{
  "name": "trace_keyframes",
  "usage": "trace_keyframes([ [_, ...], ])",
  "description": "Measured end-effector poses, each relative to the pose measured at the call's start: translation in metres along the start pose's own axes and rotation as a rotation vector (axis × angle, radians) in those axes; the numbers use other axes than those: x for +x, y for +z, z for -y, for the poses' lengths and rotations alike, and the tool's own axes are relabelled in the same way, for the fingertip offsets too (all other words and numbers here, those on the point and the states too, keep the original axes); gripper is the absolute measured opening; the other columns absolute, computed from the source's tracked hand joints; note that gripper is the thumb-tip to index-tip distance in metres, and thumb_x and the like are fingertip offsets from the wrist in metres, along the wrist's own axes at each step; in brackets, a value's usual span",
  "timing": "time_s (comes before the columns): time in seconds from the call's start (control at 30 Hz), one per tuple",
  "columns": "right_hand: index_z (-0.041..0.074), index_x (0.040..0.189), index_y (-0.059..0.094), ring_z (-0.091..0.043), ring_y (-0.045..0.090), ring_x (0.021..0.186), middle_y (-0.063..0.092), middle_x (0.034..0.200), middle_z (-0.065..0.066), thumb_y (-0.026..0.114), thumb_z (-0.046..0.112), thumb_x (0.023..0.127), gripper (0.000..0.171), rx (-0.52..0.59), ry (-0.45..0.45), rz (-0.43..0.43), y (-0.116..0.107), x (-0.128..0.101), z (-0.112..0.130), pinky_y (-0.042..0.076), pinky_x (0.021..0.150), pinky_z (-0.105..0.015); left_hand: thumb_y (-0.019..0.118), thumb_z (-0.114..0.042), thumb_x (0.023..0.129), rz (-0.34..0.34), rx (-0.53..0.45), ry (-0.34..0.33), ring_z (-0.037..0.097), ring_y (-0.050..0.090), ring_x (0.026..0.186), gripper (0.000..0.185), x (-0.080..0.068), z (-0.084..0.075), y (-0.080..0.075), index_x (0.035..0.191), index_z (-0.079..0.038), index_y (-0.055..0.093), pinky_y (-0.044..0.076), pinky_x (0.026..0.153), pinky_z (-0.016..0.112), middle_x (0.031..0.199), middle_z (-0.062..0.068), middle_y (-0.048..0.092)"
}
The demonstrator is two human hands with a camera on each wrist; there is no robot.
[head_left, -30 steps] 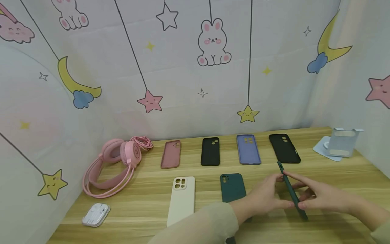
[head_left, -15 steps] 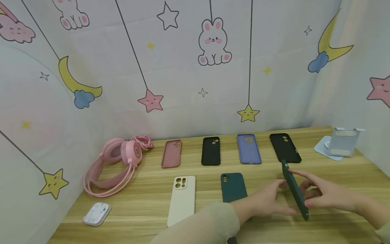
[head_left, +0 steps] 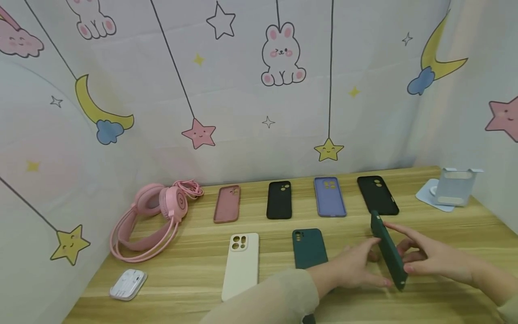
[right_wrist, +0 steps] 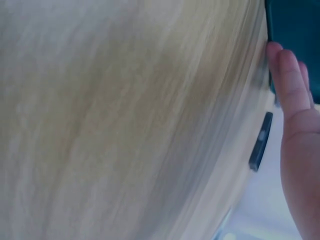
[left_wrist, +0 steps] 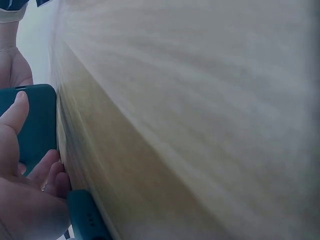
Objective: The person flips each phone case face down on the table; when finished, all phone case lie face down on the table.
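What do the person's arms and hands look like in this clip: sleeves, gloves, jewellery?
Both hands are bare, with no gloves. The left hand comes out of a loose, pale beige sleeve. The right hand shows a bare wrist, with a bit of similar pale fabric at the frame corner. No rings or watch can be made out.

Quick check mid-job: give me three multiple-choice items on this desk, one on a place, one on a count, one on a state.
1. Where do the pink headphones lie?
A. left end of the table
B. right end
C. on the white case

2. How many cases lie in the back row?
A. two
B. four
C. six

3. How is the dark green case held?
A. flat on the table
B. tilted on edge between both hands
C. by one hand only

Key: 1 A, they lie left of the pink case. 2 B, pink, black, lilac, black. 3 B, left hand and right hand flank it.
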State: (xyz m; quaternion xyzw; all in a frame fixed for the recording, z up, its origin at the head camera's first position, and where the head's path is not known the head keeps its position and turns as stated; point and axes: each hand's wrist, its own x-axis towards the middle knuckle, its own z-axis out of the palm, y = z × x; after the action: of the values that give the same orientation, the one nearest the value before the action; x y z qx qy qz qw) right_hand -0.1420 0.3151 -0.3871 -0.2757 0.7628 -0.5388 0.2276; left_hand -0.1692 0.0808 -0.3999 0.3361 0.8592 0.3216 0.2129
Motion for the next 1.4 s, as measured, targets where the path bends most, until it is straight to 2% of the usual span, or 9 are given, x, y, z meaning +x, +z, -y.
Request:
trace_keyframes([
  [0.17, 0.017, 0.150, -0.006, -0.029, 0.059, 0.106, 0.043, 0.114, -0.030, 0.046, -0.004, 0.093, 0.080, 0.033, -0.001, 0.026, 0.001, 0.003, -0.001, 0.049, 0.084, -0.033, 0.072, -0.044, 0.080, 0.000, 0.021, -0.018, 0.006, 0.045, 0.118, 0.084, 0.002, 0.001, 0.002, 0.147, -0.032, 0.023, 0.032, 0.100, 0.031, 0.118, -0.015, 0.058],
  [0.4, 0.017, 0.150, -0.004, -0.029, 0.061, 0.104, 0.046, 0.111, -0.029, 0.047, -0.005, 0.093, 0.080, 0.027, 0.008, 0.009, -0.002, -0.001, -0.003, 0.050, 0.082, -0.034, 0.070, -0.045, 0.081, 0.005, 0.096, 0.046, -0.004, 0.047, 0.113, 0.083, 0.002, 0.002, 0.003, 0.147, -0.029, 0.023, 0.028, 0.102, 0.030, 0.121, -0.015, 0.057],
  [0.7, 0.020, 0.151, 0.009, -0.027, 0.062, 0.086, 0.052, 0.107, -0.019, 0.050, -0.006, 0.091, 0.078, -0.012, -0.026, -0.020, -0.009, -0.008, -0.007, 0.051, 0.069, -0.034, 0.070, -0.047, 0.081, 0.007, 0.150, 0.053, -0.005, 0.046, 0.113, 0.086, 0.001, 0.003, 0.005, 0.148, -0.029, 0.020, 0.025, 0.105, 0.031, 0.121, -0.017, 0.056],
  [0.8, 0.018, 0.151, 0.010, -0.025, 0.062, 0.082, 0.051, 0.108, -0.017, 0.051, -0.008, 0.089, 0.079, -0.038, -0.041, -0.035, -0.011, -0.009, -0.009, 0.051, 0.065, -0.034, 0.070, -0.047, 0.081, 0.012, 0.163, 0.047, -0.004, 0.045, 0.116, 0.085, 0.000, 0.003, 0.005, 0.148, -0.029, 0.020, 0.024, 0.106, 0.031, 0.123, -0.017, 0.055],
  [1.1, 0.041, 0.147, 0.016, -0.022, 0.058, 0.076, 0.043, 0.112, -0.016, 0.053, -0.005, 0.089, 0.083, -0.061, 0.046, -0.029, -0.020, -0.015, -0.010, 0.050, 0.058, -0.033, 0.069, -0.048, 0.081, 0.020, 0.218, 0.053, -0.004, 0.042, 0.119, 0.085, -0.001, 0.003, 0.004, 0.148, -0.028, 0.021, 0.024, 0.105, 0.026, 0.126, -0.019, 0.052],
  [1.4, 0.044, 0.146, 0.016, -0.021, 0.058, 0.073, 0.045, 0.114, -0.013, 0.054, -0.007, 0.087, 0.087, -0.072, 0.044, -0.011, -0.026, -0.021, -0.019, 0.050, 0.059, -0.032, 0.067, -0.048, 0.083, 0.044, 0.239, 0.044, -0.005, 0.042, 0.118, 0.084, 0.000, 0.002, 0.002, 0.149, -0.027, 0.020, 0.023, 0.104, 0.024, 0.126, -0.020, 0.050],
])
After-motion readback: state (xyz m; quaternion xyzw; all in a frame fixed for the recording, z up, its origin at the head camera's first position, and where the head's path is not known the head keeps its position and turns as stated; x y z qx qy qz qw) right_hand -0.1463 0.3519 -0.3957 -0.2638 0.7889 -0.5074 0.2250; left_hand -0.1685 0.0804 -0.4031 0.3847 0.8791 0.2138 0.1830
